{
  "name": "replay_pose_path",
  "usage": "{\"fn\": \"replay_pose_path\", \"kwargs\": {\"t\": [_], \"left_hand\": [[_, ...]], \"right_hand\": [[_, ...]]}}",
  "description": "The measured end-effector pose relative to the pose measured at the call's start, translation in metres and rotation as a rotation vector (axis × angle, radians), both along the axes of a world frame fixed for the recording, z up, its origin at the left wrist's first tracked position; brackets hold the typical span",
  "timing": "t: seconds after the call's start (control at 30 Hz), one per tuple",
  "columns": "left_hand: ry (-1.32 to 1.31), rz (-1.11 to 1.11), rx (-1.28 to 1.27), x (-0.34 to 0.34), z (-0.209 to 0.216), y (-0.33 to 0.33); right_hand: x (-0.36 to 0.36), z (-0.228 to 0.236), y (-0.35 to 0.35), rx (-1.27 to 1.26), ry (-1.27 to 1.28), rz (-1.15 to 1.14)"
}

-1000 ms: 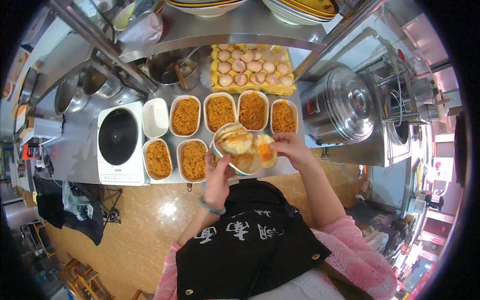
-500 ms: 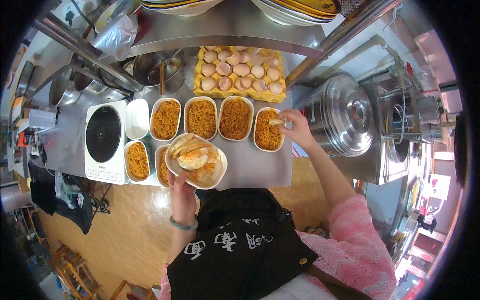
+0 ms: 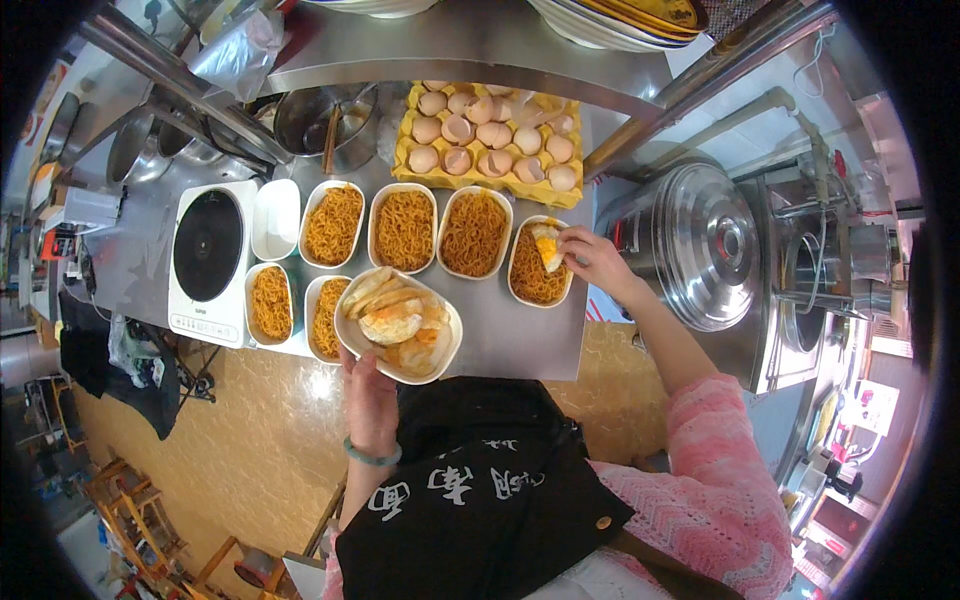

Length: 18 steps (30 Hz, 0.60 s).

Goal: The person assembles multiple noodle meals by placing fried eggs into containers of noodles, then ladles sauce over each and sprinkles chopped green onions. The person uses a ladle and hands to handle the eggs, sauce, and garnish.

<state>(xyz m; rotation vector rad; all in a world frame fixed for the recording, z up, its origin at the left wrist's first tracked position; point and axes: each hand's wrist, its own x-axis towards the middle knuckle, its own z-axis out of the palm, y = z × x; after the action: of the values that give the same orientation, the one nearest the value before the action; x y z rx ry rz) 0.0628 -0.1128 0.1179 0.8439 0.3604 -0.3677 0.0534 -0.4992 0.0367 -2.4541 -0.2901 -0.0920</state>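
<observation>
My left hand (image 3: 370, 395) grips the near rim of a white bowl (image 3: 440, 368) holding several fried eggs (image 3: 392, 320), raised above the counter's near edge. At the right end of the row, my right hand (image 3: 597, 257) pinches a folded fried egg (image 3: 547, 245) against the noodles in a white container (image 3: 540, 285). Yolk yellow shows on that egg. Left of it stand more noodle containers, among them one (image 3: 474, 232), another (image 3: 403, 228) and a third (image 3: 332, 225). Two nearer ones, a noodle container (image 3: 271, 303) and a partly covered one (image 3: 326, 315), sit left of my bowl.
An empty white container (image 3: 276, 225) stands beside an induction cooker (image 3: 207, 250) at left. Behind the row are a yellow tray of eggshells (image 3: 490, 140) and a metal pot with chopsticks (image 3: 322, 125). A shelf (image 3: 470, 55) overhangs the back; a large lidded pot (image 3: 705, 240) stands right.
My right hand has turned the egg so its yolk side shows, lowering it onto the noodles of the rightmost container. The bowl in my left hand stays nearly in place.
</observation>
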Motion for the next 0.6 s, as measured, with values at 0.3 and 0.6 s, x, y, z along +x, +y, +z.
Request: {"fn": "replay_pose_path", "kwargs": {"t": [0.3, 0.6], "left_hand": [[-0.04, -0.091, 0.063, 0.006, 0.003, -0.01], [0.035, -0.233, 0.114, 0.003, 0.014, -0.013]], "right_hand": [[0.002, 0.075, 0.075, -0.036, -0.194, -0.104], [0.025, 0.125, 0.186, -0.252, -0.35, 0.26]]}}
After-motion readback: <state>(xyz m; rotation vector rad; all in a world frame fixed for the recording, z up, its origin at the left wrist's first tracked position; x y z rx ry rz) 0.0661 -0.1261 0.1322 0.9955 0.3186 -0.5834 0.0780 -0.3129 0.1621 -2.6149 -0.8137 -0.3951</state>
